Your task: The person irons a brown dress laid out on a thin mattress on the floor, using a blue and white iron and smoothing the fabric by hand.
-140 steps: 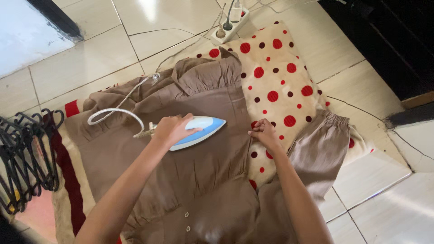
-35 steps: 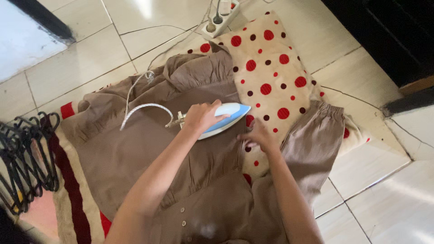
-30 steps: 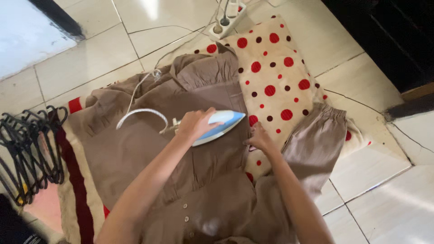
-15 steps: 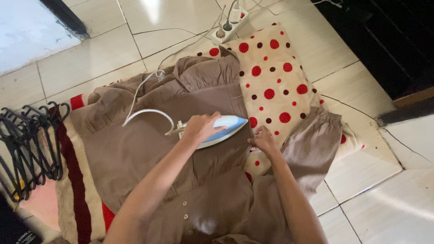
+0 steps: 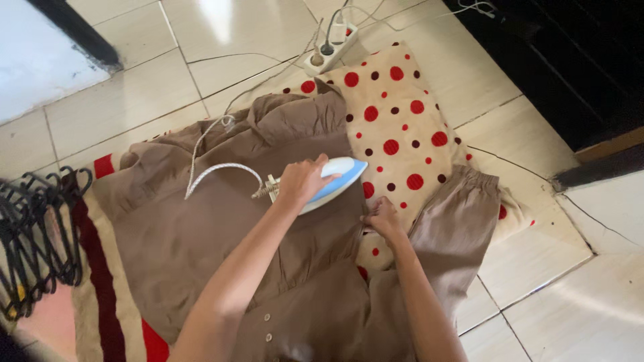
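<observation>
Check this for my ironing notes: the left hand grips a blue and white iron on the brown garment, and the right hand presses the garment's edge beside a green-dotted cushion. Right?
Not quite: the head view shows the cushion is cream with red dots, not green. The left hand does grip the blue and white iron on the brown garment, and the right hand presses its edge.

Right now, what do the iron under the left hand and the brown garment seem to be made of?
Iron: glossy white and blue shell, probably hard plastic, going by its sheen. Brown garment: matte woven cloth, likely cotton or a blend; it gathers and creases softly.
</observation>
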